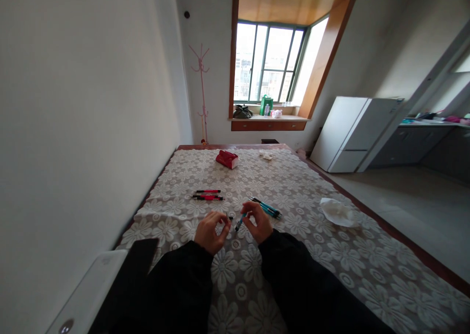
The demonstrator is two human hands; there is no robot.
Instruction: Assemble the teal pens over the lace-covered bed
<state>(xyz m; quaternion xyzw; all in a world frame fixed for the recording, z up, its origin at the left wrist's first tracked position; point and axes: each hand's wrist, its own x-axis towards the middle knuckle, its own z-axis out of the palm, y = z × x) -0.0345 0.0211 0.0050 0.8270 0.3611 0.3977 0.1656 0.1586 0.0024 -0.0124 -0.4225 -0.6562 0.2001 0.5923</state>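
- Wall took up the far left of the view, plain and white, with a white-edged board [88,295] leaning in at the lower corner beside a black sleeve [176,290].
- On the flower-patterned cloth [330,270] two red-and-black pens [207,195] lay side by side, well apart from both hands and beyond the left one.
- The left hand [210,232] was curled, thumb and forefinger pressed together on a small dark piece [230,218]; it was too small to say whether it was a cap or a tip.
- Such a piece seemed almost weightless and smooth, easy to let slip, so a fingertip pinch on its sides looked the sound way to hold it.
- Just beside it the teal pen [239,223] hung tilted above the cloth, between the two hands, its dark end pointing down and left.
- The right hand [258,221] pinched that pen near its upper end between thumb and fingers.
- The pen looked light, stiff and slick-barrelled; the likeliest firm hold was around the mid-barrel, close to the end being worked.
- A bunch of teal pens [267,207] lay just behind the right hand, touching one another.
- Farther right sat a crumpled white tissue [337,212], soft and apart from everything.
- A red packet [227,158] lay near the far edge.
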